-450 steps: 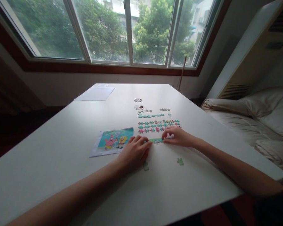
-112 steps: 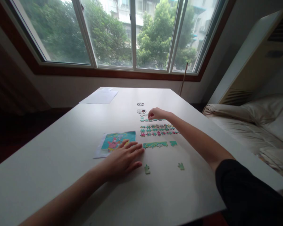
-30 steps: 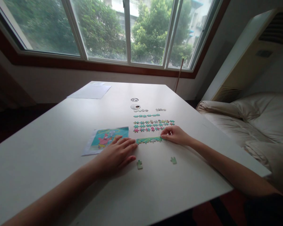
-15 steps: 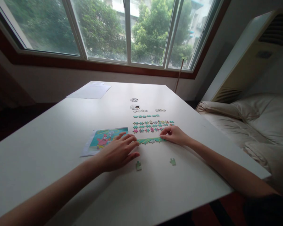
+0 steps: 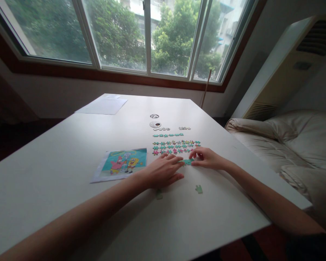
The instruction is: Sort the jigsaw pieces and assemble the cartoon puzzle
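My left hand (image 5: 164, 170) lies flat on the white table (image 5: 70, 203), fingers stretched out over the joined green strip of puzzle pieces (image 5: 188, 161), most of which it hides. My right hand (image 5: 208, 158) pinches the strip's right end with thumb and fingers. Just behind the hands lie rows of loose teal and pink puzzle pieces (image 5: 175, 146). The cartoon reference picture (image 5: 121, 164) lies flat to the left of my left hand. Two single green pieces rest nearer me, one (image 5: 198, 189) to the right and one (image 5: 159, 195) partly under my left wrist.
A sheet of paper (image 5: 101, 106) lies at the table's far left. Two round cable holes (image 5: 155, 124) sit mid-table behind more small piece rows (image 5: 167, 135). A cushioned sofa (image 5: 288, 145) stands right of the table. Windows run along the far wall.
My left hand slid right, off the picture's edge and onto the green strip, covering most of it. My right hand stayed at the strip's right end.
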Demonstrator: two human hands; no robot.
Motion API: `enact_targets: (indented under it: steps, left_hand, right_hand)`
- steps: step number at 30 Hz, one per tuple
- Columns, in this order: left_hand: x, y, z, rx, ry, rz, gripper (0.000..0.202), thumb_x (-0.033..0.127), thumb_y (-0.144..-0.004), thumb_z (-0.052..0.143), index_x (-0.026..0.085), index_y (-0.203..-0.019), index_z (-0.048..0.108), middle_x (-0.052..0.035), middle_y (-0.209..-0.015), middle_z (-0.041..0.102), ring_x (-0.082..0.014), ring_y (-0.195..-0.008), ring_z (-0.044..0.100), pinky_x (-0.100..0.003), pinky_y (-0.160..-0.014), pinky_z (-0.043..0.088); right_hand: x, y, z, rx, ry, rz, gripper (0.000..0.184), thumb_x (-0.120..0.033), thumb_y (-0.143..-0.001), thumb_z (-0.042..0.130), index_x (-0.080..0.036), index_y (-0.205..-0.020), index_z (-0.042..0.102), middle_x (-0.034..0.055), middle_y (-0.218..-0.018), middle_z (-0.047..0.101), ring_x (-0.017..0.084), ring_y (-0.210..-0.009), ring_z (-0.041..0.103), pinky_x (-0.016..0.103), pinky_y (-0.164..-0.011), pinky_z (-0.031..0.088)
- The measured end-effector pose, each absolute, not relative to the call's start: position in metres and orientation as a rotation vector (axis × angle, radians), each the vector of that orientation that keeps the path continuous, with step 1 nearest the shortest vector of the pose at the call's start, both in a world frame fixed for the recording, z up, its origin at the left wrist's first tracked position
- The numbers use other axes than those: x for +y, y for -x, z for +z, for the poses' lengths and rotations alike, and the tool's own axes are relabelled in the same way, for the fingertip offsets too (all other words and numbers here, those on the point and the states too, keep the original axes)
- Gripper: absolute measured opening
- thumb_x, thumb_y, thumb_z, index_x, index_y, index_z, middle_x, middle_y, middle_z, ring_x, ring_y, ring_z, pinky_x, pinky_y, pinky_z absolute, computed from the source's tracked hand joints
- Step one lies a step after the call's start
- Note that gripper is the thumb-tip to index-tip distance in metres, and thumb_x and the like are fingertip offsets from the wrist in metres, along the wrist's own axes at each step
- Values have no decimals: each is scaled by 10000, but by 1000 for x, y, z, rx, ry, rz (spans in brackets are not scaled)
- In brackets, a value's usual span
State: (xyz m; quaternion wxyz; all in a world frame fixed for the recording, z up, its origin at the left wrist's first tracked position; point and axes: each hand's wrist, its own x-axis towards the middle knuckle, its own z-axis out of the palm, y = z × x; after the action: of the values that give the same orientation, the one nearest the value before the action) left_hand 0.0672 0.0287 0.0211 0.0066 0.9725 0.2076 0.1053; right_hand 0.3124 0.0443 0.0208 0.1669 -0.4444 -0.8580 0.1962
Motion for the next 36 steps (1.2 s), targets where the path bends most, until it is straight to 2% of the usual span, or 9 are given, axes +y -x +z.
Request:
enact_targets:
  steps: [6, 19, 24, 26, 32, 36]
  left_hand:
    - [32, -76, 15, 597, -3048, 328, 396, 408, -916, 361, 171, -1223, 442, -81, -1253, 510, -241, -1102, 470, -381, -933, 307]
    - [33, -79, 19, 576, -3054, 302, 396, 438, -906, 364, 174, -1181, 469, -97, -1186, 558, -253, -1081, 491, -407, -911, 319]
    - [30, -65, 30, 629, -3022, 309, 512, 488, -905, 344, 156, -1295, 364, -117, -1339, 427, -261, -1196, 400, -404, -960, 303]
    - [28, -51, 37, 691, -3009, 315, 501, 479, -917, 324, 171, -1312, 345, -109, -1331, 437, -253, -1201, 394, -403, -965, 306]
    - [20, -3, 41, 907, -3008, 309, 332, 415, -923, 362, 211, -1135, 516, -82, -1184, 540, -256, -1153, 430, -425, -944, 337]
    - [14, 14, 31, 992, -3018, 316, 302, 380, -920, 382, 226, -1145, 512, -83, -1176, 535, -261, -1111, 458, -427, -902, 372]
  right_hand:
    - [45, -312, 18, -2447, 1293, 550, 263, -398, -715, 641, -150, -801, 622, -10, -641, 498, 100, -589, 433, 208, -550, 335]
    - [43, -311, 18, -2416, 1316, 591, 255, -390, -715, 638, -150, -799, 626, -10, -643, 505, 98, -582, 428, 210, -545, 333]
    - [43, -313, 22, -2434, 1313, 615, 253, -381, -732, 624, -150, -837, 627, -8, -651, 501, 99, -590, 438, 207, -548, 347]
    - [43, -315, 23, -2447, 1317, 635, 263, -378, -734, 624, -149, -862, 628, -3, -667, 505, 100, -597, 443, 208, -551, 357]
    - [44, -322, 25, -2450, 1322, 693, 267, -372, -725, 631, -147, -870, 634, 11, -702, 522, 102, -615, 452, 214, -560, 373]
    - [44, -321, 25, -2440, 1334, 709, 266, -378, -726, 625, -144, -854, 635, 11, -699, 520, 103, -615, 452, 217, -559, 373]
